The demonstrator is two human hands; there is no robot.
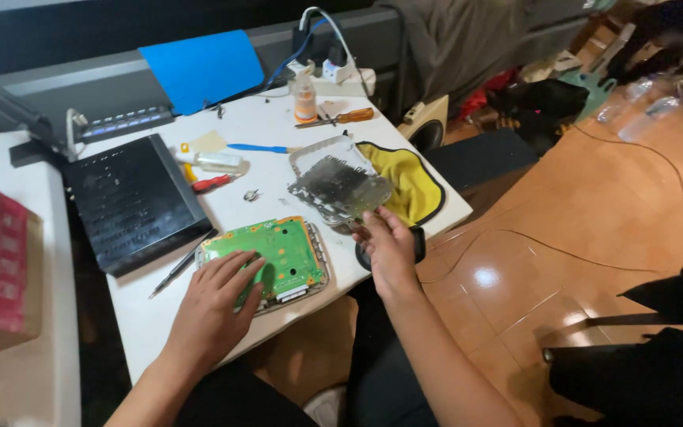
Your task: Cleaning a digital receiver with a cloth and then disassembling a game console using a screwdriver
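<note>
The white table (pixel 278 119) carries the work, its near edge running from lower left to upper right across the head view. A black box (pixel 132 202) with vent slots lies flat at the left. A yellow cloth (pixel 413 186) hangs at the right edge, partly under a grey metal plate (pixel 337 183). The plate lies tilted, long axis running from the upper left to the lower right, its near corner toward the person. A green board (pixel 282 249) sits in a pale tray at the near edge, long axis roughly across the table, just left of the plate and apart from it. The left hand (pixel 215 304) rests flat on the board's left end, fingers spread and pressing down, gripping nothing. The right hand (pixel 389 245) is at the plate's near corner, fingertips bent against its edge; whether they pinch it or only touch cannot be told, the fingers being blurred. The plate thus lies up and left from the right hand, which is the nearer hand to it; the left hand is occupied on the board. Smaller items: a blue sheet (pixel 203 67) at the rear, an orange-handled screwdriver (pixel 337 119), a small bottle (pixel 304 96), a red-handled tool (pixel 211 183), a dark pen-like tool (pixel 179 269) beside the board.
</note>
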